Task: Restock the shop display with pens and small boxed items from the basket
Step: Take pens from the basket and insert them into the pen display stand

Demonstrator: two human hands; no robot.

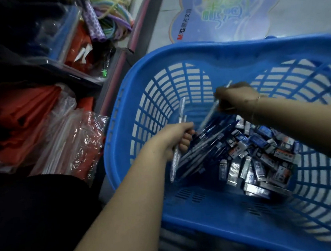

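Blue basket partly cropped; both hands' grip on pens blurred.

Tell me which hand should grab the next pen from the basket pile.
Probably right. The right hand pinches one pen above the dark pens; the left hand grips a wrapped pen bundle.

My bare left forearm stretched forward, left hand fingers curled in a fist-like grip, my right arm angled in from the right, right hand pinching, thin bracelet at wrist
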